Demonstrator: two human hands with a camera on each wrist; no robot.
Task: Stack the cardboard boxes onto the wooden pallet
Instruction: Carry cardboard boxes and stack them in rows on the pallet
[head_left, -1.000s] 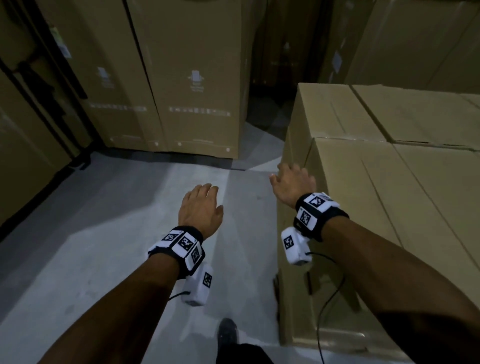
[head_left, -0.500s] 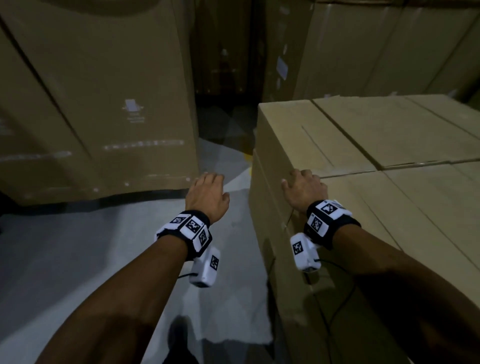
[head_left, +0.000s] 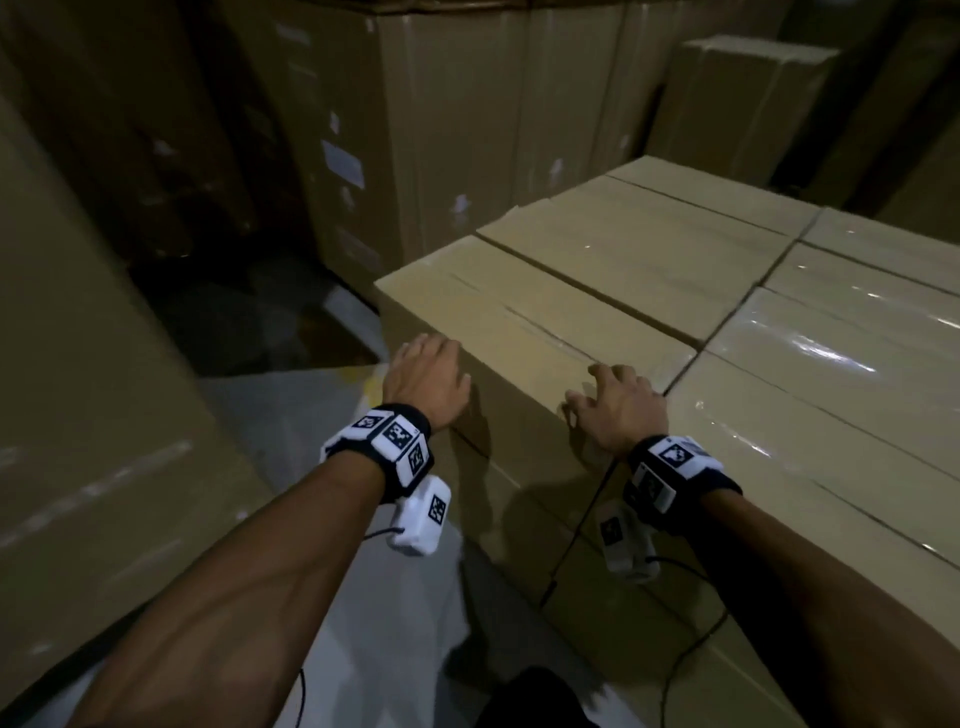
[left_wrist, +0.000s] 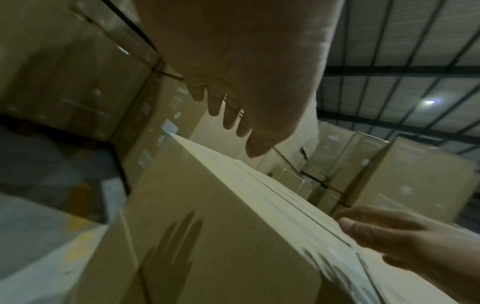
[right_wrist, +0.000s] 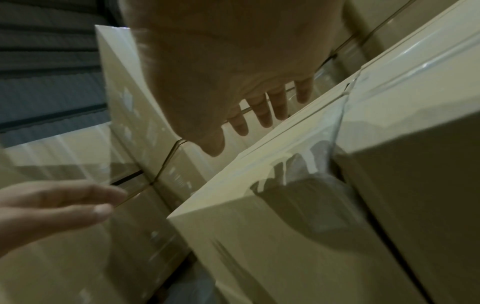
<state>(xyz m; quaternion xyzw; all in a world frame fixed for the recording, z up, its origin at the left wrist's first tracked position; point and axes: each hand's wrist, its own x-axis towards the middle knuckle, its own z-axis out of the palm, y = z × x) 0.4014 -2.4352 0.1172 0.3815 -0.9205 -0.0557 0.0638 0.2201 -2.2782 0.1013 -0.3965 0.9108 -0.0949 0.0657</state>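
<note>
A long cardboard box (head_left: 524, 322) lies at the top left edge of a waist-high block of boxes. My left hand (head_left: 423, 374) is at the box's near left corner, against its left side, fingers straight. My right hand (head_left: 618, 410) rests on the top near the front edge, fingers spread, beside the seam with the neighbouring box. In the left wrist view the left hand (left_wrist: 233, 115) hovers over the box edge (left_wrist: 207, 216). The right wrist view shows the right hand's fingers (right_wrist: 265, 111) stretched over the box (right_wrist: 259, 205). No pallet is visible.
Neighbouring boxes (head_left: 831, 364) in the block have shiny tape or film on top. Tall cartons stand close on the left (head_left: 78, 415) and behind (head_left: 441, 130). A narrow strip of grey concrete floor (head_left: 363, 623) runs between them and the block.
My left hand has moved from the air over the floor to the box's left corner. My right hand has stayed on the top edge. The view has swung and come closer.
</note>
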